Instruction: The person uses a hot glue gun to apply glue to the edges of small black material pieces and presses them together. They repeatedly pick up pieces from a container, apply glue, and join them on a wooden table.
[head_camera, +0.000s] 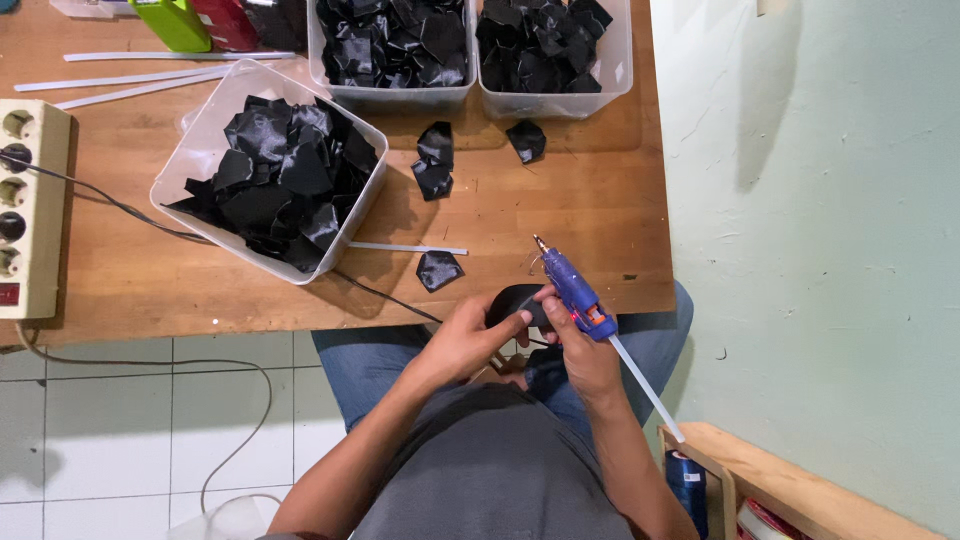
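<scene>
Nearest the lens sat your own grey shirt (500, 470) and blue jeans (370, 375), with both forearms reaching toward the edge of the wooden table (560, 215). Your right hand (580, 350) was wrapped tight around a blue glue gun (575, 290), nozzle aimed up and away over the table edge, a pale glue stick (645, 390) jutting out behind it. Your left hand (470, 340) was pinched closed on a black fabric piece (512, 300), held just beside the gun and touching your right thumb, right at the table's near edge.

Farther up the same head view, a loose black petal (439, 270) lay on the wood just above your hands, next to a spare glue stick (405, 247). A tilted clear tub (195, 150) of black petals stood to the left, two more tubs (620, 60) at the far edge, and a power strip (30, 210) at the far left.

By my reading, you were mid-gluing, with the piece readied in hand but the nozzle not yet on it. Next would call for swinging the tip down to the fabric while keeping your left fingertips away from hot glue.
</scene>
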